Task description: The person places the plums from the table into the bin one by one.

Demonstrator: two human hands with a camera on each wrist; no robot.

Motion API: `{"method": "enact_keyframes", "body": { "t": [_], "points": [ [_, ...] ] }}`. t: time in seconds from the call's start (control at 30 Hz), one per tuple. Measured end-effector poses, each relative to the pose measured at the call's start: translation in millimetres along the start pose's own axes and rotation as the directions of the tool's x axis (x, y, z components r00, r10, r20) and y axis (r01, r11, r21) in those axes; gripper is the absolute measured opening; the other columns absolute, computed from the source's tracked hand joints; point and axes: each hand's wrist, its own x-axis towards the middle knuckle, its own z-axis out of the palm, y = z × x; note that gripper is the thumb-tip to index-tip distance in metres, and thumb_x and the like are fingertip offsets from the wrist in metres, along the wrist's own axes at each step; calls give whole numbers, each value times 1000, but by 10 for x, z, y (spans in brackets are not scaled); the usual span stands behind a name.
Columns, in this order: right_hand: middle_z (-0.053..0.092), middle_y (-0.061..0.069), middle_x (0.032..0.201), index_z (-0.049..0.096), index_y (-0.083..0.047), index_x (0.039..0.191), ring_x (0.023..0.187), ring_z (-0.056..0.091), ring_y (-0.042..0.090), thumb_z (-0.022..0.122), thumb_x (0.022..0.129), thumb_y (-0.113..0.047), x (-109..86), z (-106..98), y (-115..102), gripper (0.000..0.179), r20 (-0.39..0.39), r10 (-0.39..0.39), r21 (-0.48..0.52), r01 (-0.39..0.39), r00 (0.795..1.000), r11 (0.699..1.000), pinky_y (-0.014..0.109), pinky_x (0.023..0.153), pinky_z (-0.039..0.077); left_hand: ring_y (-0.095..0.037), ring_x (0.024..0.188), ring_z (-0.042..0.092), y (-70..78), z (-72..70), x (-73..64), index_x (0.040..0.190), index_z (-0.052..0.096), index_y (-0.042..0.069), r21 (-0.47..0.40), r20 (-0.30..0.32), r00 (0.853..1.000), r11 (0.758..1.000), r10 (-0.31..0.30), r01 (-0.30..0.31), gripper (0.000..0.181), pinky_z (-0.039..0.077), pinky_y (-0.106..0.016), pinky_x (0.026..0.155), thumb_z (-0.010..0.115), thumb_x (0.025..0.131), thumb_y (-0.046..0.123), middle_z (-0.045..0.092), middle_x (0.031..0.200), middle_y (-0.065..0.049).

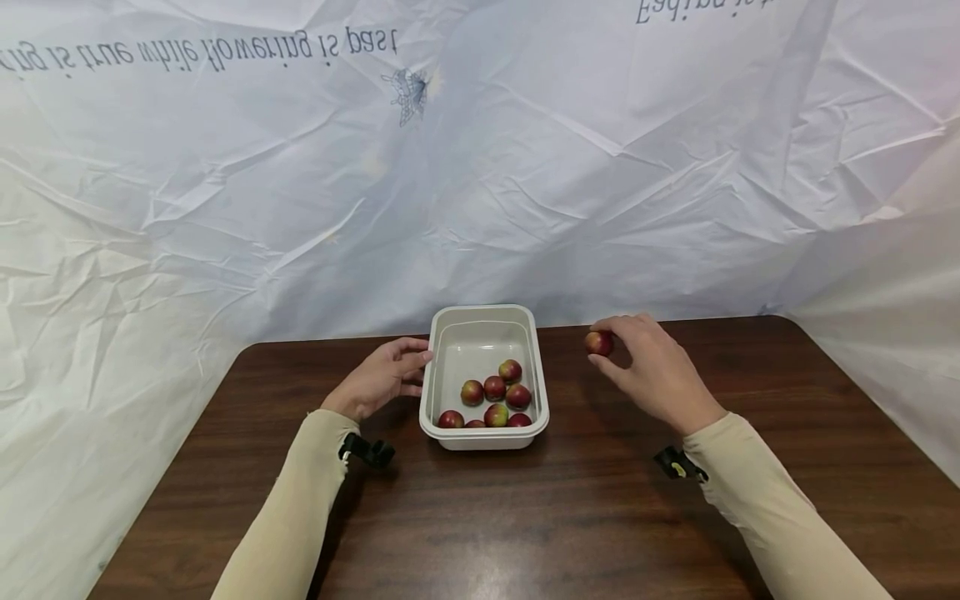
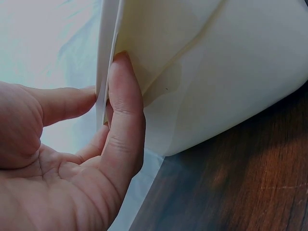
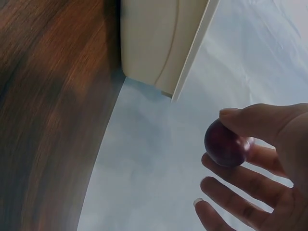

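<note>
A white plastic container [image 1: 483,314] with a wide rim holds several red plums [image 1: 494,387], some with yellow-green patches, gathered in its near half. My left hand [image 1: 382,377] is at the container's left side. The left wrist view shows that hand [image 2: 91,144] pinching the rim [image 2: 109,43], thumb on one face and fingers on the other. Off to the right of the container, my right hand [image 1: 658,371] holds a single plum [image 1: 598,343] between thumb and fingers. In the right wrist view this plum [image 3: 225,144] is dark red, and the other fingers spread beside it.
The dark brown wooden table [image 1: 495,525] extends in front of the container and to both sides. Behind its far edge hangs a creased white cloth [image 1: 480,183] with printed writing. A black strap [image 1: 367,451] is on the left wrist, another [image 1: 681,464] on the right.
</note>
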Motion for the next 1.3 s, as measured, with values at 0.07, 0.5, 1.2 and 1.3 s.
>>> {"method": "enact_keyframes", "body": {
  "t": [0.07, 0.5, 1.2, 1.3],
  "points": [
    [69, 4, 106, 69, -14, 117, 105, 60, 27, 78, 91, -20, -4, 0, -8, 27, -13, -3, -1, 3, 1000, 1000, 51, 82, 53, -23, 108, 68, 7, 4, -1, 146, 43, 1, 0, 0, 1000, 1000, 0, 0, 46, 61, -36, 86, 52, 109, 25, 55, 141, -27],
    [69, 4, 113, 68, -12, 121, 109, 60, 24, 79, 91, -24, -21, 69, -118, 35, -41, -44, 12, 45, 998, 999, 48, 85, 55, -22, 106, 69, 28, -3, -17, 147, 40, -2, 0, 18, 1000, 1000, 10, -10, 48, 61, -35, 85, 52, 109, 25, 55, 140, -27],
    [71, -1, 111, 70, -15, 118, 107, 60, 19, 82, 89, -27, -50, 128, -333, 34, -67, -127, 91, 133, 990, 987, 40, 83, 54, -24, 107, 68, 37, 7, -28, 147, 41, -1, 9, 9, 1000, 1000, 0, 0, 47, 61, -35, 86, 51, 109, 24, 57, 138, -26],
    [72, -1, 111, 70, -15, 118, 107, 60, 17, 83, 87, -27, -56, 134, -365, 36, -80, -146, 98, 154, 986, 983, 40, 83, 55, -24, 108, 68, 43, 10, -28, 147, 41, -1, 8, 6, 1000, 1000, -1, 1, 46, 61, -36, 86, 51, 109, 24, 57, 138, -26]
  ]
}}
